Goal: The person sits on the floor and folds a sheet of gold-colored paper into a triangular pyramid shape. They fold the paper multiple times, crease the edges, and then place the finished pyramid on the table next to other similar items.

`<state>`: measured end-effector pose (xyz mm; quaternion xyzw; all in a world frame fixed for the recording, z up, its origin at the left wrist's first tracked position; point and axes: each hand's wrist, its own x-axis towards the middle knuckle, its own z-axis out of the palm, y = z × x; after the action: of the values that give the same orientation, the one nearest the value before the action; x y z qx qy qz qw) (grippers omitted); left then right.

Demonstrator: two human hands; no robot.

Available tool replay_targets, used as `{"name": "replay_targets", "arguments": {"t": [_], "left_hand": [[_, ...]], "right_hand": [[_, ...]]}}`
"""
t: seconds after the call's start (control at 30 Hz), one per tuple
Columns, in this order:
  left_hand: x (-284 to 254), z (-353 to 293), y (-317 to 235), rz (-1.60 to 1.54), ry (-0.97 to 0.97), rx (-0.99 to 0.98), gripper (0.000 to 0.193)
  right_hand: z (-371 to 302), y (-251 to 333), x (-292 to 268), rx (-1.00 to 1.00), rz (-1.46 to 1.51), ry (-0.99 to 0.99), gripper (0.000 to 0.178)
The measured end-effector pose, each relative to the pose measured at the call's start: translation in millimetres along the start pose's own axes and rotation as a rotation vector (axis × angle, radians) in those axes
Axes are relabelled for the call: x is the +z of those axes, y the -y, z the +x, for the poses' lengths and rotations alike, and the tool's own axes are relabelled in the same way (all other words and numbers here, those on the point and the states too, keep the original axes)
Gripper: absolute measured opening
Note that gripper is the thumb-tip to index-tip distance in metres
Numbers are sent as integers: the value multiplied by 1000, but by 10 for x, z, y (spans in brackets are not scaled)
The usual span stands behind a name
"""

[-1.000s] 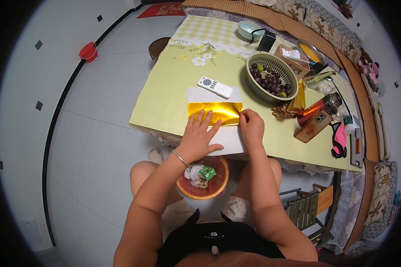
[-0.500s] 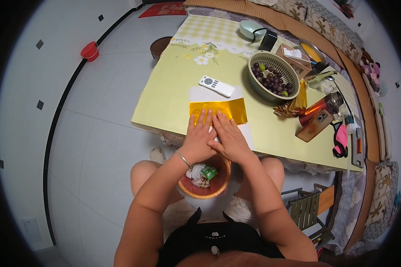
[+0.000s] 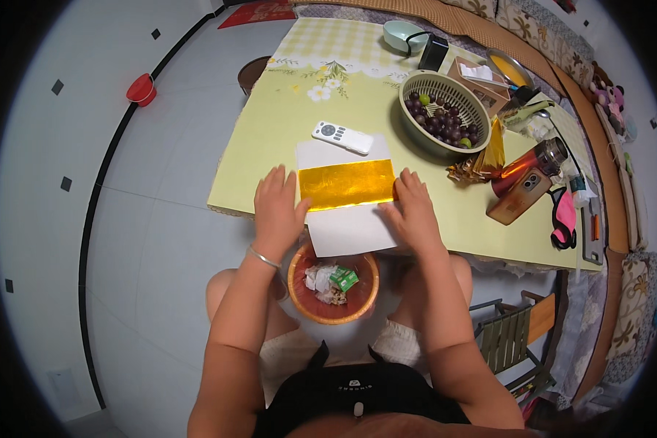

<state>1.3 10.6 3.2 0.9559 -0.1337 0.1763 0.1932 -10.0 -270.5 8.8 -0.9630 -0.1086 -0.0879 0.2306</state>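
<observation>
The 2 hands (image 3: 275, 215) (image 3: 419, 219) sit apart, fingers (image 3: 271, 179) forward, thumbs (image 3: 303, 210) angled inward.

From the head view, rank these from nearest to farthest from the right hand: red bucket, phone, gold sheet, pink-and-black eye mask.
1. Gold sheet: right at the left side of the right hand.
2. Phone: to the hand's right.
3. Pink-and-black eye mask: farther right, past the phone.
4. Red bucket: far off to the left.

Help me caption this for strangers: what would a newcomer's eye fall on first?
Likely the shiny gold sheet on white paper, between the left hand and right hand. Then the basket of fruit, on the table beyond and right of the sheet, and the orange-rimmed bin below the near edge.
</observation>
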Motion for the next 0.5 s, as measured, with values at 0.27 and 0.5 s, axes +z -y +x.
{"name": "replay_targets", "arguments": {"t": [0.27, 0.5], "left_hand": [[79, 497, 114, -122, 102, -78, 49], [186, 483, 216, -195, 24, -115, 32]], "right_hand": [[234, 22, 231, 243, 880, -147, 34], [332, -14, 206, 370, 1052, 36, 50]]}}
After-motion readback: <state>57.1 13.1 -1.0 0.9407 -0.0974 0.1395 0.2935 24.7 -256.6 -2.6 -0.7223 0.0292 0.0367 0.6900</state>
